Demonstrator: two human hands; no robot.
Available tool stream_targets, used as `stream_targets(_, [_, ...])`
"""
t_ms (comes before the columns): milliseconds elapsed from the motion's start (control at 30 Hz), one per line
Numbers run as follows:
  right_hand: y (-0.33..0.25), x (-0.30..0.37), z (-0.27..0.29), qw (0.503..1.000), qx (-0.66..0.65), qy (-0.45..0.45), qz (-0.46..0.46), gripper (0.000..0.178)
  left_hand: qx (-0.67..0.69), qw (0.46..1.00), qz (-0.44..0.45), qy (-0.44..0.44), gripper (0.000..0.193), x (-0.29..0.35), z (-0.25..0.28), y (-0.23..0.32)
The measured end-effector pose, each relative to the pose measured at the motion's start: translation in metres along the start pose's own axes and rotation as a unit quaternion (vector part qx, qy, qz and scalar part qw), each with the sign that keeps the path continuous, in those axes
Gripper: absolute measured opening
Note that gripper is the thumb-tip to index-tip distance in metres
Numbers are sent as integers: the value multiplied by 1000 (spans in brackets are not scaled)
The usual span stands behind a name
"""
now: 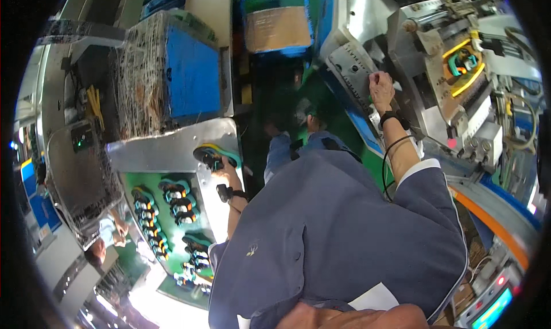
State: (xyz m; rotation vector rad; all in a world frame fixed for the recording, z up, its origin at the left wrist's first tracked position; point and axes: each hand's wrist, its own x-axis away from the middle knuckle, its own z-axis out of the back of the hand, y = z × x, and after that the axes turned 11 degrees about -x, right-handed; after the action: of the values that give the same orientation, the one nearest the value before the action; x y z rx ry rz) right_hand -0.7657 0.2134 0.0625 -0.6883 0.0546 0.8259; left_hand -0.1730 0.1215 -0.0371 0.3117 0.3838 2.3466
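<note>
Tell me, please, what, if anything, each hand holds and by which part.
The left hand holds a black and teal shoe by its near side; exact finger placement is unclear. The right hand, at the metal panel, holds nothing visible.

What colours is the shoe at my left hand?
The shoe is mostly black with teal edging; best in the head view.
</note>
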Motion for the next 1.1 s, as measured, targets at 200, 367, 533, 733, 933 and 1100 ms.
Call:
stream_targets(200, [-22, -6, -8, 998, 39, -39, -12, 19, 18, 998, -48, -46, 49, -5, 23, 13])
stream_targets(367, [-14, -12, -4, 996, -47, -79, -13, 28, 200, 978, -39, -55, 54, -9, 18, 5])
stream_targets(533, [-90, -109, 20, 987, -152, -1, 47, 23, 137, 982, 57, -121, 72, 27, 56, 58])
stream_targets(733, [-362, -203, 30, 833, -417, -104, 349, 22, 406, 881, 171, -174, 50, -14, 49, 21])
stream_targets(933, [-681, -185, 53, 714, -267, -27, 647, 19, 617, 745, 209, -143, 33, -107, 133, 35])
stream_targets(1100, [-898, -123, 31, 534, -154, 3, 831, 36, 641, 753, 135, -63, 32, -217, 151, 7])
